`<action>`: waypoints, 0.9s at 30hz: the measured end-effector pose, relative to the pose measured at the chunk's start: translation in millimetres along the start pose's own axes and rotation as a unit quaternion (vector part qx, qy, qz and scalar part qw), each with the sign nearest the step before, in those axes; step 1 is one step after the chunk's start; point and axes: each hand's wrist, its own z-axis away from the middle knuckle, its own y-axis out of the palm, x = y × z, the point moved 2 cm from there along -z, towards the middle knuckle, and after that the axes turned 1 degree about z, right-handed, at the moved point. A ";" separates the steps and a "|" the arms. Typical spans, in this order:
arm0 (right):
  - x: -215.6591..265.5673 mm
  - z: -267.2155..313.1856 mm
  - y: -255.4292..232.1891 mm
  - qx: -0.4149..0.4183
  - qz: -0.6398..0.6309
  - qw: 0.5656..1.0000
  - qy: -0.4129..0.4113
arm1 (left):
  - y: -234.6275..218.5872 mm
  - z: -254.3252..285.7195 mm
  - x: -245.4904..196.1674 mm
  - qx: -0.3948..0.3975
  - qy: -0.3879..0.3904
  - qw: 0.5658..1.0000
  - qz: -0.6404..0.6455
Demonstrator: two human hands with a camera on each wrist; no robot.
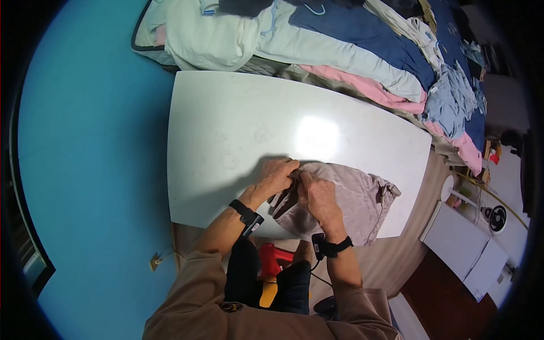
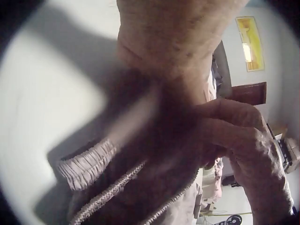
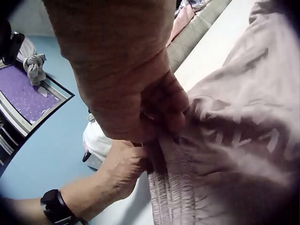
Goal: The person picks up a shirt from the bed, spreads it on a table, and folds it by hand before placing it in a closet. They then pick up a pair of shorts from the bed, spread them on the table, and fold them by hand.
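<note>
A mauve-grey garment [image 1: 351, 198] with a gathered elastic waistband [image 3: 173, 197] lies partly over the near edge of the white table [image 1: 226, 124]. At its left end, the left hand [image 1: 276, 175] pinches the waistband edge. Close beside it, the right hand [image 1: 318, 195] grips the same band with curled fingers. The right wrist view shows the right hand [image 3: 159, 108] holding the bunched cloth, the left hand [image 3: 124, 164] just beyond. In the left wrist view the band's opening [image 2: 89, 164] hangs below the hands, and the fingertips are partly in shadow.
Piled clothes [image 1: 340, 51] and hangers lie on a bed beyond the table's far edge. A blue wall [image 1: 96, 141] stands at the left. A red and yellow object [image 1: 272, 266] is below, between the person's legs. A small fan [image 1: 497, 218] is at the right.
</note>
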 end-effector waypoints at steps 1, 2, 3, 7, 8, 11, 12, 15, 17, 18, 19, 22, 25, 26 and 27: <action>0.5 2.1 -0.1 0.001 -0.009 1.000 -0.001 | -0.4 0.0 0.1 -0.022 0.021 0.999 -0.040; 0.6 4.8 1.5 0.002 -0.010 1.000 0.003 | 0.6 -0.4 1.1 -0.018 0.021 0.999 -0.038; 1.2 7.7 4.3 0.001 -0.041 0.999 -0.009 | 0.8 -1.6 3.1 -0.033 0.015 0.998 -0.050; -13.9 30.8 5.4 -0.048 -0.178 0.982 -0.043 | -7.5 -3.7 2.7 -0.031 -0.012 0.998 -0.048; -20.7 42.7 2.5 -0.053 -0.169 0.984 -0.023 | -8.2 -4.4 0.7 -0.015 -0.032 0.998 -0.043; -50.0 82.7 2.8 -0.089 -0.250 0.961 0.079 | -9.1 -6.2 3.7 0.010 -0.120 0.992 0.045; -59.3 96.4 0.7 -0.098 -0.244 0.961 0.091 | -9.6 -6.4 8.2 0.013 -0.127 0.990 0.059; -84.7 134.7 0.8 -0.100 -0.202 0.971 0.084 | -22.0 -1.4 4.1 0.050 -0.161 0.980 0.105; -106.9 160.3 3.9 -0.122 -0.132 0.979 0.093 | -33.2 6.3 -19.1 0.027 -0.178 0.981 0.069; -115.7 168.4 0.7 -0.126 -0.135 0.978 0.096 | -37.8 10.7 -29.7 -0.002 -0.198 0.980 0.034; -126.8 175.1 -2.5 -0.145 -0.107 0.977 0.117 | -38.5 13.1 -37.6 0.000 -0.196 0.980 0.028; -151.8 180.1 -6.8 -0.164 -0.082 0.972 0.149 | -41.2 18.4 -46.4 -0.001 -0.104 0.982 -0.158; -174.3 172.7 -10.5 -0.189 -0.029 0.975 0.116 | -36.9 19.0 -39.1 0.018 -0.202 0.959 -0.199; -184.5 172.2 -8.9 -0.195 -0.037 0.973 0.122 | -36.0 19.4 -39.1 -0.016 -0.186 0.957 -0.224; -194.3 171.1 -6.6 -0.199 -0.038 0.974 0.105 | -32.6 20.2 -40.5 -0.049 -0.170 0.953 -0.247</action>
